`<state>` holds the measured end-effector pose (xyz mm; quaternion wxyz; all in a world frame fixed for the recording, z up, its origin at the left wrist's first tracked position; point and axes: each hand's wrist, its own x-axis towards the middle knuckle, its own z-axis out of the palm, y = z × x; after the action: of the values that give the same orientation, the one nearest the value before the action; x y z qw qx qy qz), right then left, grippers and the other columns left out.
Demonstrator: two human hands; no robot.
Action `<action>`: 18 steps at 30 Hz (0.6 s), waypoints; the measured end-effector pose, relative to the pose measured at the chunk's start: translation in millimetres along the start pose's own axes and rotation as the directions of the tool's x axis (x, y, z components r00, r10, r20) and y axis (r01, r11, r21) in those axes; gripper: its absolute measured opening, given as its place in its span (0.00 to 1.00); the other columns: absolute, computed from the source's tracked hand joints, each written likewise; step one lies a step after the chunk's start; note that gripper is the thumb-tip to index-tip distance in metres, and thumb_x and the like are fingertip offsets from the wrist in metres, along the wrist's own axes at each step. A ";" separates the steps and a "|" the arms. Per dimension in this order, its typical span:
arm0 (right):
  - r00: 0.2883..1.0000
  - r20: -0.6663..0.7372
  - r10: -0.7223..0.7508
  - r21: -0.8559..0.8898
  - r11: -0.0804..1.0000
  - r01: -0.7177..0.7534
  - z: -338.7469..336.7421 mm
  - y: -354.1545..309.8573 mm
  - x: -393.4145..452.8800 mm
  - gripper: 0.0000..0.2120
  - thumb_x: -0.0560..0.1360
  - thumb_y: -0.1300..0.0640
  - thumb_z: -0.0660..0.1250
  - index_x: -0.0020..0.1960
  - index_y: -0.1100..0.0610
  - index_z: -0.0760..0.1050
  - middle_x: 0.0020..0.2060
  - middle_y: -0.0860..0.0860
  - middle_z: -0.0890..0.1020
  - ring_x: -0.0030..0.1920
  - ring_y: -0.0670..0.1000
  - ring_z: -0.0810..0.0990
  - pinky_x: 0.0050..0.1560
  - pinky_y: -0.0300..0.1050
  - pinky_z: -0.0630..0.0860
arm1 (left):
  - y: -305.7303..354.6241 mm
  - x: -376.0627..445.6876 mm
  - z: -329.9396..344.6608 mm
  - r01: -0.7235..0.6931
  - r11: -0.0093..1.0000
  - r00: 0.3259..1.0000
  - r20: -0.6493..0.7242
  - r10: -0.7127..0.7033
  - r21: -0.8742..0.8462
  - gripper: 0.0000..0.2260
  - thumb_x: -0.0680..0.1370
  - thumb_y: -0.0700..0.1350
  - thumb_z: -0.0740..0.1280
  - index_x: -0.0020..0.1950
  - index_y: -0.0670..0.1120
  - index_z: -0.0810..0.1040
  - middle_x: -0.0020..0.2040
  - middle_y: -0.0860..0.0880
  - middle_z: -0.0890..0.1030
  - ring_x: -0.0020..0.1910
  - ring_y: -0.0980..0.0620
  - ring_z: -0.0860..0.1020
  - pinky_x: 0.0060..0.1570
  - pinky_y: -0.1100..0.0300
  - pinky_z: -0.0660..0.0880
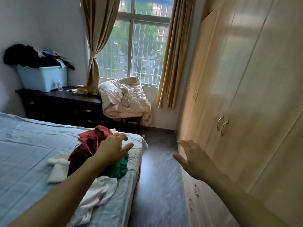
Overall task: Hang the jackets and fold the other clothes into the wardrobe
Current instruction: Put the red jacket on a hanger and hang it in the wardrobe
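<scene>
A heap of clothes lies on the near corner of the bed (24,145): a red garment (93,133), a dark maroon one (80,154), a green one (119,167) and white pieces (98,192). My left hand (113,148) hovers open above the heap, fingers spread, holding nothing. My right hand (193,158) is open in the air over the floor, close to the wardrobe (246,79) on the right. The wardrobe's light wooden doors are all closed, with metal handles (222,125).
A dark dresser (65,105) stands by the far wall with a blue bin (42,79) piled with dark clothes. A crumpled pale quilt (124,99) sits on a stool under the window. A strip of dark floor (157,177) runs between bed and wardrobe.
</scene>
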<state>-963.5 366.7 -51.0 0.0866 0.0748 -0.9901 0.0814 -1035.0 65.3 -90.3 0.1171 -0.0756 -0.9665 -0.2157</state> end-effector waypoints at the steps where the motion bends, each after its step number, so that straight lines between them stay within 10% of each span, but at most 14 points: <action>1: 1.000 0.002 0.008 0.013 1.000 -0.008 4.9 5.4 17.7 0.29 0.80 0.36 0.54 0.77 0.47 0.59 0.75 0.47 0.65 0.73 0.51 0.66 0.71 0.48 0.65 | -3.2 17.7 6.0 0.000 1.000 1.000 0.006 0.000 -0.004 0.21 0.77 0.65 0.62 0.62 0.53 0.76 0.63 0.48 0.77 0.60 0.46 0.76 0.60 0.43 0.74; 18: 1.000 -0.004 -0.026 0.211 0.977 0.027 96.4 158.7 383.5 0.28 0.80 0.37 0.56 0.76 0.49 0.61 0.73 0.49 0.68 0.71 0.52 0.68 0.71 0.49 0.68 | -12.6 353.2 130.5 0.078 0.997 0.994 0.071 -0.079 0.017 0.27 0.71 0.69 0.57 0.57 0.51 0.79 0.54 0.49 0.79 0.55 0.46 0.77 0.57 0.47 0.75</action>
<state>-1378.0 453.4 -97.7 0.0797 0.0967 -0.9748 0.1848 -1402.2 144.5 -118.7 0.0745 -0.0443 -0.9737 -0.2107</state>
